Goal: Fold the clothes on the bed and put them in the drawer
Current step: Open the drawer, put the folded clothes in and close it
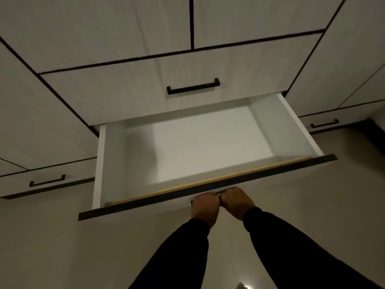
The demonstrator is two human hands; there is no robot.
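Pale wood-grain cabinet fronts [104,28] with thin dark seams fill the upper view, dimly lit, above a plain beige floor [52,247]. Out of this unit stands the wide pulled-out drawer [102,163], with white side walls, a smooth white bottom, a light wooden strip along the inner front edge and a dark top edge on its front panel. No clothes lie inside it; only the bare white bottom shows.

Both hands meet at the middle of the drawer's front. The left hand [205,207] and the right hand [236,202] sit side by side, knuckles touching, fingers curled around the drawer's dark bar handle [218,192], of which only a sliver shows between them. Long black sleeves [281,247] cover both arms to the wrists.

Directly above the open drawer sits a closed drawer front with a black bar pull [193,86]. Lower drawers with similar black pulls flank it, one at the left [47,180] and one at the right [325,123].

The fingertips are hidden under the front panel. A small pale object [243,286] at the bottom edge is cut off and cannot be identified. Motion blur softens the drawer's interior.
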